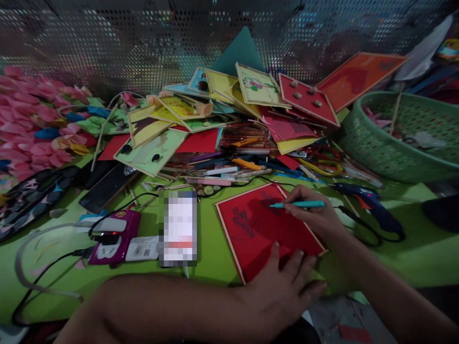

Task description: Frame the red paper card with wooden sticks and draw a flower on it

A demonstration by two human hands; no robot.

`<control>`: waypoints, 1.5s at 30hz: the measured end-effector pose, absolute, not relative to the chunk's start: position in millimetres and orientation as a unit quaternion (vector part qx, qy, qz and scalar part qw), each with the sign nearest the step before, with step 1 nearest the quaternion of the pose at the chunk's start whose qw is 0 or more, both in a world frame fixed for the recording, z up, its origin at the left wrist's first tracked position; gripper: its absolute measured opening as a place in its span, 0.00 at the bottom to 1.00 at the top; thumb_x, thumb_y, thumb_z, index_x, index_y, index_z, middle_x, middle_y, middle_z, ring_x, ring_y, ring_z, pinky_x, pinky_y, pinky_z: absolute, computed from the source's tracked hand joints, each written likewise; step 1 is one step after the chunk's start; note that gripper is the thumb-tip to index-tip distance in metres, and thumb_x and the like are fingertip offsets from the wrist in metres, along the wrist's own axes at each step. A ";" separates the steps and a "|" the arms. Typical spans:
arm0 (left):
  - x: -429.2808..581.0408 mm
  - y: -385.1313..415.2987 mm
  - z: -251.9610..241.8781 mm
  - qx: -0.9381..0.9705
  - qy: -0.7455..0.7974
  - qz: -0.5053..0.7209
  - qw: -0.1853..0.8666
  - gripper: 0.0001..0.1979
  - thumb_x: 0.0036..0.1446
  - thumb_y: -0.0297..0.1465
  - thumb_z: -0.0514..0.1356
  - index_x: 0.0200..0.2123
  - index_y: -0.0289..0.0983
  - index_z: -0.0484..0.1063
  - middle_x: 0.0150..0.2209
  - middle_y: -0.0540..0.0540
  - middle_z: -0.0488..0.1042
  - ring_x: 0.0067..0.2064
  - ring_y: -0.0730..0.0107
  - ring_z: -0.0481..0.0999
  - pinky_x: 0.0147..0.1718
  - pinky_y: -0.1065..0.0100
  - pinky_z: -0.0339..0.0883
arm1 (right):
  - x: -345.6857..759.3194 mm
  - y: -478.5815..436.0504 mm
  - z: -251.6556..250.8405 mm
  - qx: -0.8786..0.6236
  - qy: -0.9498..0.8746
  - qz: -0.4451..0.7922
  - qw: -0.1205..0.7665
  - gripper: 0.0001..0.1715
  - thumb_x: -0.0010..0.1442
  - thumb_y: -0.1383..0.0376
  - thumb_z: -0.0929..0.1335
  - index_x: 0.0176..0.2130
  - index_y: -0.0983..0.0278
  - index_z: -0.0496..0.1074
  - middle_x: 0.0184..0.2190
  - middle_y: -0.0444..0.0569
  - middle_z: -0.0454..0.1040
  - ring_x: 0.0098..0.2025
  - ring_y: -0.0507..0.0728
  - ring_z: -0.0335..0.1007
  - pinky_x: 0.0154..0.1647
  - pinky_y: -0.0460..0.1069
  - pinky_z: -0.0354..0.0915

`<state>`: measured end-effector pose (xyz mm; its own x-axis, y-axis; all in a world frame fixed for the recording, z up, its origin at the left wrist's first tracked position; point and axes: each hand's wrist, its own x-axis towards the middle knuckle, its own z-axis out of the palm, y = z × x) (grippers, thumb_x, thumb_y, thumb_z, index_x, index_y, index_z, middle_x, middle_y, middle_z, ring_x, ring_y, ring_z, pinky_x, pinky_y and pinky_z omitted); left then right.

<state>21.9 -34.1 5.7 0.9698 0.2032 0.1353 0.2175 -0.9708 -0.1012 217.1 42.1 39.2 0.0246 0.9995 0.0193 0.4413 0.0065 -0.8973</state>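
Note:
A red card (pixel 261 253) with a pale stick border lies on the green table (pixel 211 229), and dark line drawings show on its upper half. My right hand (pixel 313 210) grips a teal pen (pixel 304 204) over the card's upper right part, its tip at a dark drawing. Across the card's lower edge lies my left hand (pixel 283 282), fingers spread, holding nothing. To the card's left is a lit phone (pixel 179 229) with a blurred screen.
Framed cards (pixel 258 86) and pens are heaped at the back. A green basket (pixel 380 153) and a glue gun (pixel 373 203) stand right. Left are a purple power strip (pixel 132 234), cables, a black phone (pixel 107 188) and pink paper flowers (pixel 28 119).

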 end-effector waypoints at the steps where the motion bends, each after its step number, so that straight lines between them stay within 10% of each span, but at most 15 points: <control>1: 22.1 -34.1 5.9 -0.991 -0.104 -0.057 0.059 0.26 0.69 0.31 0.45 0.67 0.49 0.60 0.71 0.42 0.58 0.68 0.51 0.62 0.57 0.39 0.60 | 217.5 42.0 38.2 -0.603 -0.595 0.365 0.385 0.11 0.55 0.57 0.73 0.29 0.59 0.72 0.24 0.44 0.73 0.26 0.54 0.66 0.28 0.49 0.61; 45: 21.2 -35.3 3.3 -0.990 -0.105 -0.070 0.056 0.26 0.68 0.32 0.47 0.68 0.47 0.60 0.71 0.40 0.58 0.69 0.49 0.62 0.57 0.38 0.59 | 218.2 43.5 39.2 -0.606 -0.595 0.357 0.387 0.08 0.55 0.60 0.72 0.28 0.59 0.71 0.23 0.43 0.72 0.26 0.55 0.66 0.27 0.49 0.60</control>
